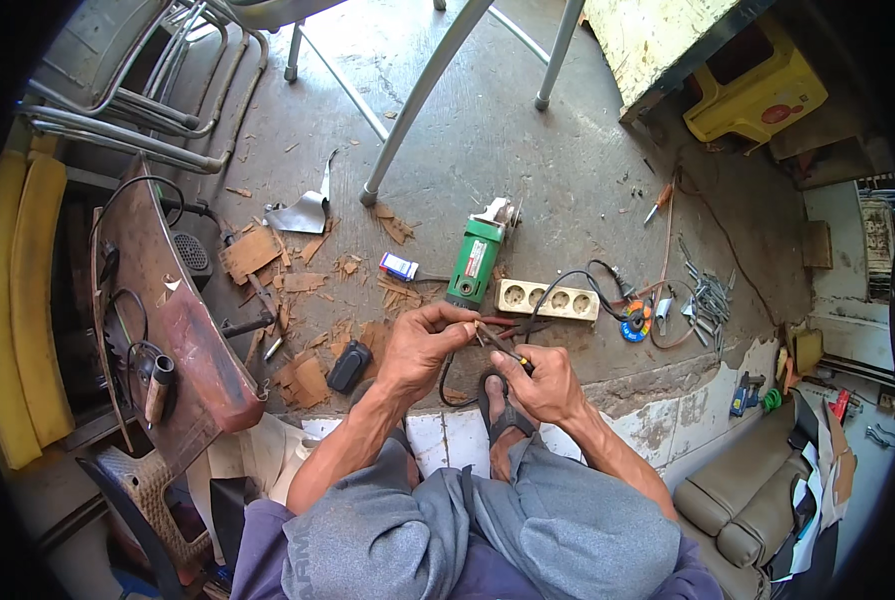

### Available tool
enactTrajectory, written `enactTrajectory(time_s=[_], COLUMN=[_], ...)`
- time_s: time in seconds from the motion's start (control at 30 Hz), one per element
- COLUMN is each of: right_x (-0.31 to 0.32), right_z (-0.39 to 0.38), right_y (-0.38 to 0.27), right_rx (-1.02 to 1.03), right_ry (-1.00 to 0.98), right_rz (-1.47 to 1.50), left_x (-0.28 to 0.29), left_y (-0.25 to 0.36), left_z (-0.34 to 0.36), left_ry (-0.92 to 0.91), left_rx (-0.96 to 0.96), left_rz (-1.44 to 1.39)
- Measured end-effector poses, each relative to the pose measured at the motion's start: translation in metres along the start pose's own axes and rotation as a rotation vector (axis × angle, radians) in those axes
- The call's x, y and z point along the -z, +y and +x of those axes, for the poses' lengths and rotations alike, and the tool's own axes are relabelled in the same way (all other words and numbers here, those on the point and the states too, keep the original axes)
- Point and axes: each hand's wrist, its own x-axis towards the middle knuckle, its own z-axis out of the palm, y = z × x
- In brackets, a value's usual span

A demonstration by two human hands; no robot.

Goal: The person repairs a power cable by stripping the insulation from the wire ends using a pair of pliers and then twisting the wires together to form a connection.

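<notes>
My left hand (pixel 419 345) is closed, thumb and forefinger pinched at the tip of a slim dark tool; what small piece they hold is too small to make out. In my right hand (pixel 539 380) is that slim dark tool (pixel 501 344), with a black-and-yellow end, its exact kind unclear. Both hands meet above the floor in front of my knees. Just beyond them lies a green angle grinder (pixel 475 255), its disc end pointing away. A cream power strip (pixel 547 299) sits right of the grinder, a black cable (pixel 557 283) running over it. Something red (pixel 502 321) shows behind the tool.
Cardboard scraps (pixel 254 254) and a bent metal sheet (pixel 302 213) litter the left floor. A black battery-like block (pixel 349 366) lies near my left foot. Metal rods (pixel 709 298), a screwdriver (pixel 657 203) and cables lie right. Chair legs (pixel 417 100) stand ahead; a brown cushion (pixel 742 485) is lower right.
</notes>
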Motion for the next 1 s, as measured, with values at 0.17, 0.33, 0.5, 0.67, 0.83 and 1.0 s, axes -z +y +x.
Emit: enactTrajectory(time_s=[0.17,0.33,0.5,0.67,0.83,1.0], right_x=[-0.001,-0.003,-0.003,0.005,0.005,0.008], right_z=[0.000,0.002,0.002,0.002,0.001,0.003], right_y=[0.000,0.009,0.013,0.008,0.027,0.006], right_rx=[-0.096,-0.156,-0.230,-0.395,-0.494,-0.078], right_ry=[-0.053,-0.113,-0.213,-0.417,-0.584,-0.132], right_rz=[0.091,0.165,0.439,0.927,1.342,0.261], left_x=[-0.004,-0.004,-0.001,-0.004,-0.011,-0.016], left_y=[0.002,-0.002,-0.007,-0.003,-0.001,0.008], left_z=[-0.001,-0.002,0.000,-0.003,-0.003,-0.006], left_ry=[0.035,0.044,0.038,0.044,0.031,0.095], left_rx=[-0.013,-0.041,-0.070,-0.084,-0.135,-0.061], left_rz=[0.080,0.081,0.123,0.223,0.278,0.298])
